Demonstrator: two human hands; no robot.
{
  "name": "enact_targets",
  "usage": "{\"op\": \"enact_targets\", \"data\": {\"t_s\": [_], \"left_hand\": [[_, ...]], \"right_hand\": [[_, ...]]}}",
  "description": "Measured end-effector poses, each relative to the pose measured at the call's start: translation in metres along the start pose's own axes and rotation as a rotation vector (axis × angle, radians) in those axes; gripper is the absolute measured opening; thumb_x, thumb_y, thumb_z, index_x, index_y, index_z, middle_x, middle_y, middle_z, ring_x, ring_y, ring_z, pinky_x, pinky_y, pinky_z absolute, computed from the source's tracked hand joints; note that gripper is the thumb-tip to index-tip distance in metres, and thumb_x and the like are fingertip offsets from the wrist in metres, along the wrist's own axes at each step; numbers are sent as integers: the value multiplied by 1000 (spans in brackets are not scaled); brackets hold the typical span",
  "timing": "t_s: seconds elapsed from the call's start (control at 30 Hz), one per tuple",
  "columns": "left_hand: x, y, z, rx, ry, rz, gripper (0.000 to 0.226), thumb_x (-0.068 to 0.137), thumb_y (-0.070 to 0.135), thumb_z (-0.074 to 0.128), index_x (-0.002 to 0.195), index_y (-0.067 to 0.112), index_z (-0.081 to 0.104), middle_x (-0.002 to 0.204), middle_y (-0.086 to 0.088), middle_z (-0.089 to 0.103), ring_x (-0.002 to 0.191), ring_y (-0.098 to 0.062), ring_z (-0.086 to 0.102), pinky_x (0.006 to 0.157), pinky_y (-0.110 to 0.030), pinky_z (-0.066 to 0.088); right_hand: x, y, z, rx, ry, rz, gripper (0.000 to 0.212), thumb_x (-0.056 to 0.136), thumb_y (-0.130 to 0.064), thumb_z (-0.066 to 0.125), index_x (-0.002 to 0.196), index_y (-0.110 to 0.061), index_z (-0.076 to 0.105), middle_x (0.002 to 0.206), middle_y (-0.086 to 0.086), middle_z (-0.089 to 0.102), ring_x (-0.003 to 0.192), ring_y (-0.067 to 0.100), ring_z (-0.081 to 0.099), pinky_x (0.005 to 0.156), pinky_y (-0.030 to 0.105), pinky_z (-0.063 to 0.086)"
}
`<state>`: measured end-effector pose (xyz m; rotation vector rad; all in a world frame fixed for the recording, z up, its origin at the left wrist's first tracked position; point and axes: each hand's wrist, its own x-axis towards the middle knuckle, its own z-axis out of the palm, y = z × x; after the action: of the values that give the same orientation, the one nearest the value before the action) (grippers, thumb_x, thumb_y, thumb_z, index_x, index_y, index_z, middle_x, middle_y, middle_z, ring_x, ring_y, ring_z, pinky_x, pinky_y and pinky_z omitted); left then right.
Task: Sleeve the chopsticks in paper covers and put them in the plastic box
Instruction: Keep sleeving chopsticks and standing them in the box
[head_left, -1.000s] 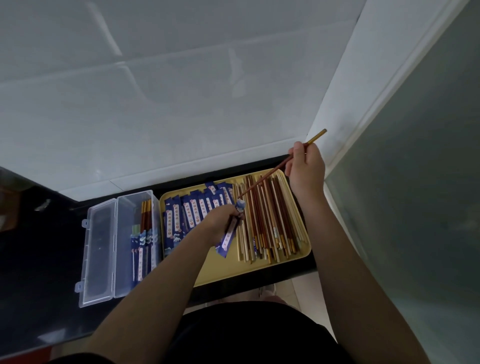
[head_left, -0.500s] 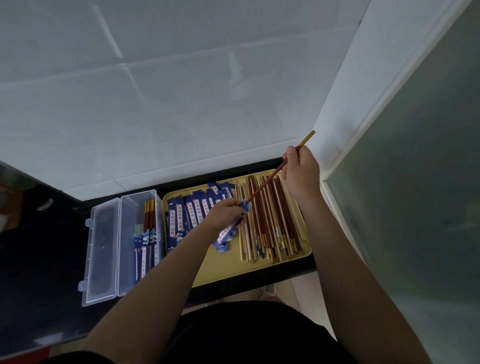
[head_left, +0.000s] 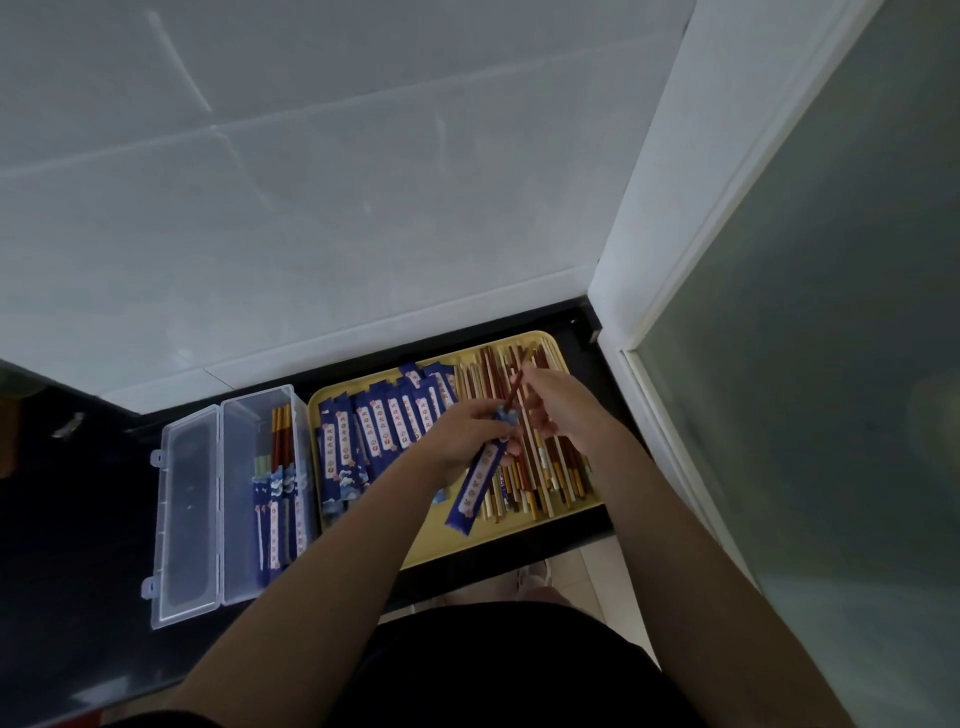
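Chopsticks (head_left: 514, 387), a dark red pair, sit partway inside a blue paper cover (head_left: 475, 486) above the yellow tray (head_left: 436, 545). Left hand (head_left: 467, 431) pinches the cover's mouth; right hand (head_left: 558, 410) grips the sticks' upper part. Loose chopsticks (head_left: 545, 467) fill the tray's right side, spare covers (head_left: 374, 436) its left. Plastic box (head_left: 244, 499), lid open, lies left on the black table (head_left: 62, 571), sleeved pairs (head_left: 278, 514) inside.

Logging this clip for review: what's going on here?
A person is sleeving chopsticks over a yellow tray. The left hand holds a blue paper cover while the right hand feeds a dark reddish-brown chopstick into its top. The open clear plastic box already holds several sleeved pairs.
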<state>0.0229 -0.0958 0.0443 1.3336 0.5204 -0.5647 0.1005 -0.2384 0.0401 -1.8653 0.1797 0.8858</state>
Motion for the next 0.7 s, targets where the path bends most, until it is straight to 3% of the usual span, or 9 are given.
{"op": "enact_targets", "data": {"t_s": [0.07,0.17,0.23,0.33,0.47,0.57,0.7], "left_hand": [[2,-2,0,-32,75,-26,26,99,1,51,123,11,52,101,-16,67,74,-23,69,67,-36,59],[4,-5,-2,-34,135,-68,32,102,8,49,133,17,46,91,-16,68,64,-24,69,57,-34,57],[5,-8,-3,-19,173,-81,28,104,13,48,132,14,46,86,-15,67,59,-22,66,52,-31,53],[5,-11,-5,-26,219,-87,25,105,19,44,128,10,48,83,-15,65,58,-22,61,50,-31,48],[2,-12,-10,-59,266,-105,25,105,22,45,125,7,49,77,-13,65,56,-23,59,49,-31,46],[-4,-11,-14,-77,283,-117,22,103,21,48,118,6,51,78,-13,65,57,-23,59,50,-31,46],[-8,-13,-18,-97,303,-117,19,103,17,46,118,5,52,87,-16,64,63,-22,62,56,-33,50]], "right_hand": [[8,14,1,-45,114,10,38,101,-44,45,99,-11,64,83,5,60,71,19,57,68,33,49],[16,42,10,-387,171,36,25,102,-30,50,89,-11,61,82,2,64,66,14,60,64,29,50],[16,59,22,-607,129,42,17,101,-29,55,97,-12,59,90,2,65,77,16,65,68,30,52],[12,75,40,-774,132,-9,21,99,-30,58,110,-12,56,102,3,61,89,20,65,71,31,48],[4,78,50,-820,226,-6,15,103,-24,53,109,-11,58,97,2,54,92,22,65,69,30,45],[2,77,53,-806,247,-15,12,101,-24,55,97,-12,57,89,0,51,87,21,63,69,30,44],[1,73,50,-590,252,-19,20,94,-23,64,82,-16,49,88,2,60,75,16,61,71,28,52]]}}
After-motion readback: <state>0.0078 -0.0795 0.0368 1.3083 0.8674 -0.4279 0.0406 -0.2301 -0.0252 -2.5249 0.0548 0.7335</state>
